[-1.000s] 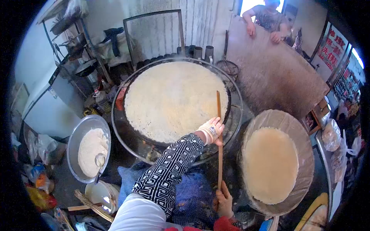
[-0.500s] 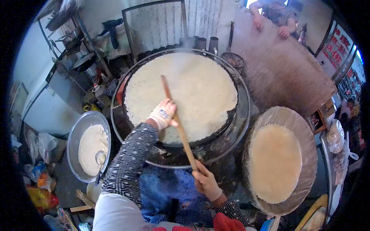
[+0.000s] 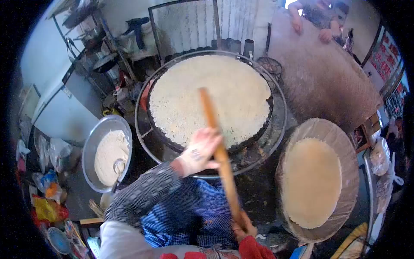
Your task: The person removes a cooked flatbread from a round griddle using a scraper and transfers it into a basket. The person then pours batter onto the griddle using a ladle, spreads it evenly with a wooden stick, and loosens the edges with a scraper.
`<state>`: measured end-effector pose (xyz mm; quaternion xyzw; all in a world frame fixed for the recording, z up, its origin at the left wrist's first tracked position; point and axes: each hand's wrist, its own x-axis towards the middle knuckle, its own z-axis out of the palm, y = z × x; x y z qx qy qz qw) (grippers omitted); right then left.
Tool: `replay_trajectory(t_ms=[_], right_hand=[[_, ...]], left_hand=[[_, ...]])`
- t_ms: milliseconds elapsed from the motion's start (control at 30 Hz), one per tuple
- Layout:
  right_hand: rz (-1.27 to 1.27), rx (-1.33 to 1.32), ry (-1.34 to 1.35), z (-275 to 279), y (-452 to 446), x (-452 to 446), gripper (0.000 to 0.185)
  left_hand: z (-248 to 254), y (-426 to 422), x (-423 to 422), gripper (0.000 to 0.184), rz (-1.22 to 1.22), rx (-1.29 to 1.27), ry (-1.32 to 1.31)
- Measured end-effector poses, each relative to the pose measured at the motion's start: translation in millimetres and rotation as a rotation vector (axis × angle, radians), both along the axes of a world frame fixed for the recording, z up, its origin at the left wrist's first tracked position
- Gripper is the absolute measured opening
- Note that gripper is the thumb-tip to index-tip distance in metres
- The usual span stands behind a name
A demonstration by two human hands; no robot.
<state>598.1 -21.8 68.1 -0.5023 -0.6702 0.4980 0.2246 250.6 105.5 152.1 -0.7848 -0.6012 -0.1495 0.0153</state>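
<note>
A long wooden stick (image 3: 222,160) slants from over the round griddle (image 3: 272,103) down toward my body. My left hand (image 3: 198,152), in a pale glove and blurred by motion, is closed against the stick's middle. Lower down, my right hand (image 3: 244,225) is wrapped around the near end. A thin, pale sheet of batter (image 3: 181,99) covers most of the griddle, with an uneven edge at the front. The stick's far tip appears above this sheet; whether it touches is unclear.
On the left stands a metal basin (image 3: 87,162) of batter with a ladle (image 3: 118,166) in it. A cloth-lined basket (image 3: 349,185) at right holds a round flatbread (image 3: 311,183). Behind it leans a large brown board (image 3: 319,82), with another person's hands (image 3: 325,35) at its top.
Both hands have drawn the stick back toward my body, and its tip has come nearer. My view has shifted, so the griddle and basin sit slightly differently in the picture.
</note>
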Motion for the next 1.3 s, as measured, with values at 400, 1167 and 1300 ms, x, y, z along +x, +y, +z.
replay_trajectory(t_ms=[400,1167,1300], right_hand=[[-0.181,-0.876,0.778,47,57,-36,0.068],[0.32,0.555,-0.57,35,110,-119,0.059],[-0.097,0.712,0.038,30,161,-122,0.047]], left_hand=[[-30,115,-5,0.1,-0.059,-0.196,0.191],[-92,-146,-140,0.045,0.408,-0.248,0.261],[-73,-139,-97,0.042,0.412,-0.252,0.19]])
